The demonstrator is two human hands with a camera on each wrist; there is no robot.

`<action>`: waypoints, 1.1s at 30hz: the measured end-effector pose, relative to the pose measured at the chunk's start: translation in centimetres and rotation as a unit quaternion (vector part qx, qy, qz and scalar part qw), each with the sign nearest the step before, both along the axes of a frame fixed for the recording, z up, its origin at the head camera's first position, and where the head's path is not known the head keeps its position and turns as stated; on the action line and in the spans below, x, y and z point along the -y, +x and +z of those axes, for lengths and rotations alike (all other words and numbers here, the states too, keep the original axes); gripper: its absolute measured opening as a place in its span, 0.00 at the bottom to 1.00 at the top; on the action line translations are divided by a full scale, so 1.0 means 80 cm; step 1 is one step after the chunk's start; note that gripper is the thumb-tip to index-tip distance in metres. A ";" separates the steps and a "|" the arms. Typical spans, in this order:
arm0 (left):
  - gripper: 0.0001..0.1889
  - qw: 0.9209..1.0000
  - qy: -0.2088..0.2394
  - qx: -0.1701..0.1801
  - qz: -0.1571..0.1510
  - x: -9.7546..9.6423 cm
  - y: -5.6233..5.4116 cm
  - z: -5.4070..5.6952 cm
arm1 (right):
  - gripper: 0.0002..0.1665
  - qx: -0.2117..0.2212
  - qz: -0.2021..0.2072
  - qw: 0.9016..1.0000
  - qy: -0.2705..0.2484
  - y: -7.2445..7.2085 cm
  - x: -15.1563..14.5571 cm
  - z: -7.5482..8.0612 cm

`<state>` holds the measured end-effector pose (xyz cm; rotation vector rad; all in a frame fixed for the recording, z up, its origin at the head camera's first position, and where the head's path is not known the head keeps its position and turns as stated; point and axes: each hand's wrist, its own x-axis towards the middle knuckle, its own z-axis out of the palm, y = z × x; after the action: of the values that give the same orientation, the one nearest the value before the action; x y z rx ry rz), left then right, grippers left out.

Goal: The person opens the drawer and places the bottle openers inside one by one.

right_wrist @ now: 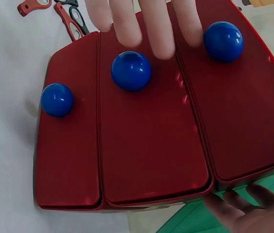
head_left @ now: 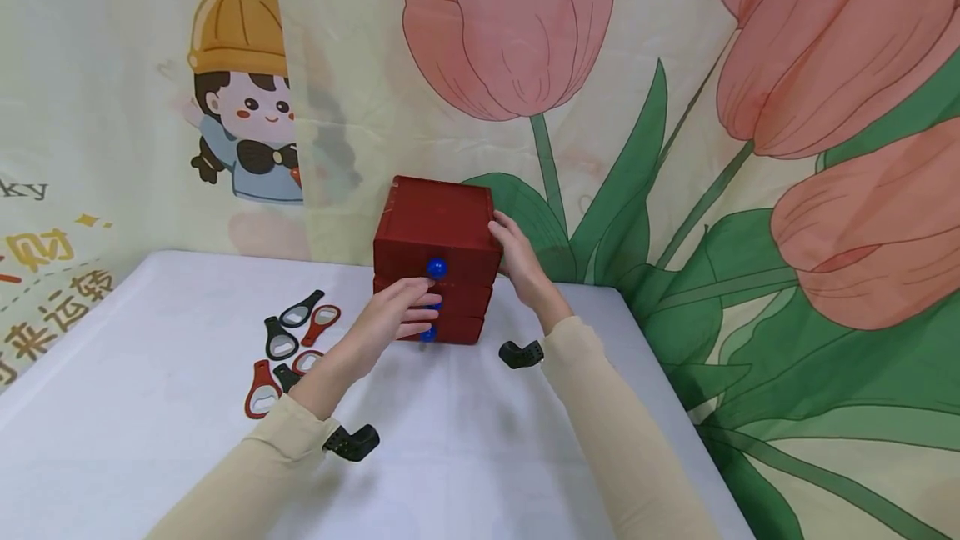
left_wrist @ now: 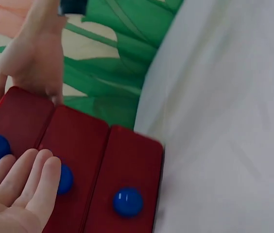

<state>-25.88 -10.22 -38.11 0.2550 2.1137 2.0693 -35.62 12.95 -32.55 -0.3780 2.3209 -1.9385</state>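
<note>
A red box [head_left: 442, 215] with three stacked drawers stands at the back of the table. Each drawer front has a round blue knob; the top knob [head_left: 437, 267], the middle knob [right_wrist: 131, 71] and the bottom knob [left_wrist: 128, 202] all show. My left hand [head_left: 386, 315] is in front of the box, its fingers extended and close to the top and middle knobs, partly covering the middle one in the head view. Against the box's right side, near the upper drawer, my right hand [head_left: 521, 261] rests its fingers, as the right wrist view also shows. All three drawers look pushed in.
Several red and black bottle openers [head_left: 281, 342] lie on the white tablecloth [head_left: 150, 440] left of the box, some behind my left forearm. A curtain printed with tulips [head_left: 517, 32] hangs behind and to the right. A small black wrist device [head_left: 521, 354] sits at each cuff.
</note>
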 end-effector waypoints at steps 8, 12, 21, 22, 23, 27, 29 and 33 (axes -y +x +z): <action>0.34 0.987 0.150 0.056 0.001 -0.018 -0.007 -0.006 | 0.38 0.007 0.001 1.000 -0.019 -0.004 0.001 -0.010; 0.33 0.977 0.199 0.072 -0.007 -0.028 -0.012 -0.008 | 0.37 0.009 -0.003 1.000 -0.030 -0.005 0.001 -0.012; 0.34 0.958 0.269 0.098 -0.006 -0.041 -0.023 -0.003 | 0.37 0.007 0.005 0.999 -0.038 -0.008 0.000 -0.020; 0.34 0.956 0.276 0.099 -0.005 -0.043 -0.025 -0.003 | 0.38 0.007 0.003 0.999 -0.039 -0.008 -0.001 -0.021; 0.34 0.954 0.282 0.101 -0.003 -0.045 -0.026 -0.002 | 0.38 0.008 0.002 0.999 -0.040 -0.008 -0.002 -0.021; 0.32 0.950 0.293 0.109 0.019 -0.049 -0.030 -0.003 | 0.38 0.010 0.004 0.999 -0.049 -0.008 -0.004 -0.021; 0.32 0.948 0.297 0.114 0.032 -0.049 -0.031 -0.005 | 0.38 0.012 0.006 0.999 -0.051 -0.008 -0.004 -0.021; 0.34 0.943 0.305 0.122 0.047 -0.047 -0.033 -0.006 | 0.37 0.016 0.005 0.999 -0.049 -0.009 -0.003 -0.020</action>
<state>-28.55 -6.43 -38.62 -0.0339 1.3262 2.6048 -36.36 13.18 -34.13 -0.3631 2.2057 -2.0435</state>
